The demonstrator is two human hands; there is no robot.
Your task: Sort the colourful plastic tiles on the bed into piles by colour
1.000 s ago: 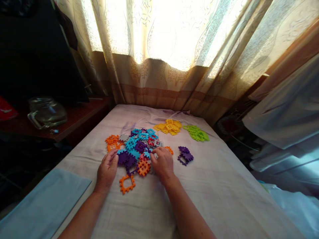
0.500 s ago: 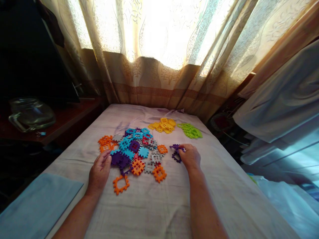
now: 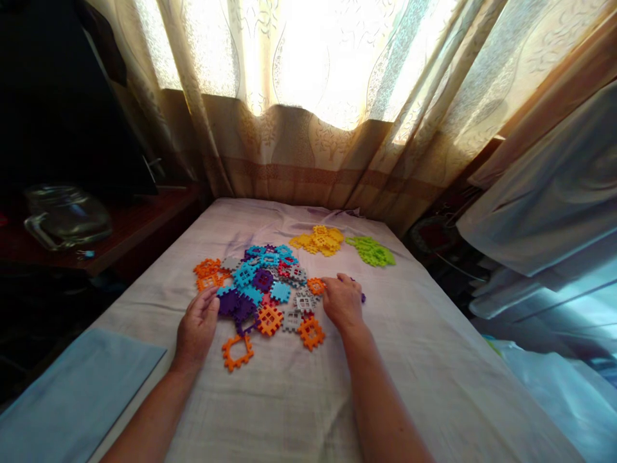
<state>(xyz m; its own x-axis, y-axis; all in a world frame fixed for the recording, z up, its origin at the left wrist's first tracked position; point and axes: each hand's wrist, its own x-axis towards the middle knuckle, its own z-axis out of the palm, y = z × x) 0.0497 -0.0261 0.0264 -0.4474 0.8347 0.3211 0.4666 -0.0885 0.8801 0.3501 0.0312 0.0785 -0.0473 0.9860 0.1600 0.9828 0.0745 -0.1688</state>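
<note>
Toothed plastic building tiles lie in a mixed heap in the head view, with blue tiles, dark purple tiles, grey tiles and a few red ones. My left hand rests at the heap's left edge, fingertips by the purple tiles, loosely open with no tile visible in it. At the heap's right side, my right hand reaches its index finger to a small orange tile; no tile shows in its grasp. Purple pieces lie partly hidden behind it. A hollow orange frame lies nearest me.
Farther back on the sheet-covered surface are a yellow pile and a green pile. A light blue flat sheet is at the left. A glass jug stands on a dark side table, and curtains hang behind.
My right hand has moved left from the separate purple pieces, leaving them there, to the small orange tile. My left hand has stayed beside the purple tiles.
</note>
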